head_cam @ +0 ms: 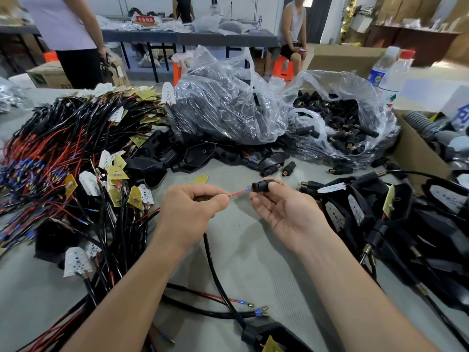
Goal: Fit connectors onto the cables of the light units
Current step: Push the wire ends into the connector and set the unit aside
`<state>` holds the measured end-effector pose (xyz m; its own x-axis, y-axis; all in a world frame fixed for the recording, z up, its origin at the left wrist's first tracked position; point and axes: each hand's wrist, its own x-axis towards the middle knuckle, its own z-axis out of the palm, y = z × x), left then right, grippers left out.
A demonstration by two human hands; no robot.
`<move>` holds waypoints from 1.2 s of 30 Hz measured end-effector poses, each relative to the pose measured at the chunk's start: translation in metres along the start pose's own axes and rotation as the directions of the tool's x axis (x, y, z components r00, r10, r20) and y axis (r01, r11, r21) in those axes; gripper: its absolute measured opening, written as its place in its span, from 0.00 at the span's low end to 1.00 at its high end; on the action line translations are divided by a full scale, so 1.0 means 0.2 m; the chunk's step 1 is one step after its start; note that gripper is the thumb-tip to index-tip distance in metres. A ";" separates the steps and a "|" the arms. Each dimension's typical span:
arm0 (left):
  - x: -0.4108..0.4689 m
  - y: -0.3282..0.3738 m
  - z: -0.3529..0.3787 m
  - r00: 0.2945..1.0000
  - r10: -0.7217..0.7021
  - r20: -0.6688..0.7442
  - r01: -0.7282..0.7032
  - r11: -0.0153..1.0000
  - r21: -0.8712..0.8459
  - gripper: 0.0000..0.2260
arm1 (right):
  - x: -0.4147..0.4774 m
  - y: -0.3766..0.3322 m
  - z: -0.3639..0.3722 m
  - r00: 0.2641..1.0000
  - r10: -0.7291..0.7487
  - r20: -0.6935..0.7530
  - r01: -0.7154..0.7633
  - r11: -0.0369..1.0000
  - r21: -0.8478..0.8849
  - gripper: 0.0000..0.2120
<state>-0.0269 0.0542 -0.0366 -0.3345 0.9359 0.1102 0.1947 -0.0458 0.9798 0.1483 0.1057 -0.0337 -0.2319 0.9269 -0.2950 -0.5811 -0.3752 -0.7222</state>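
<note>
Above the worktop (241,255), my left hand (193,207) pinches the thin red wire (236,193), likely floppy, near its blue crimp (247,190); at three o'clock, my right hand (286,212) grips the small black plastic connector (262,186), seemingly light and rigid.

Red wire (237,193), blue at its tip, and a black connector (261,186), right over the grey table (241,250). Nine o'clock: red and black cables (50,148), yellow boards (118,172) and white dotted ones among them. One o'clock: orange stool (284,68).
</note>
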 end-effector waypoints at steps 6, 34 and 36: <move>-0.01 0.02 0.00 1.000 -0.001 -0.010 0.000 0.999 -0.033 0.08 | 0.00 -0.03 -0.02 0.998 0.027 0.050 -0.022 0.996 -0.084 0.09; -0.02 -0.03 0.03 0.971 0.222 0.092 -0.240 0.852 0.465 0.08 | -0.02 -0.02 -0.01 0.981 -0.065 0.183 0.096 0.982 -0.161 0.07; -0.01 -0.04 0.03 0.981 0.148 0.127 -0.190 0.876 0.443 0.04 | -0.02 -0.02 -0.02 0.982 -0.075 0.172 0.098 0.987 -0.128 0.07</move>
<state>-0.0217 0.0551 -0.0464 -0.1819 0.9556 0.2318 0.6427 -0.0629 0.7636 0.1543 0.1036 -0.0314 -0.3181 0.9394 -0.1281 -0.4959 -0.2800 -0.8220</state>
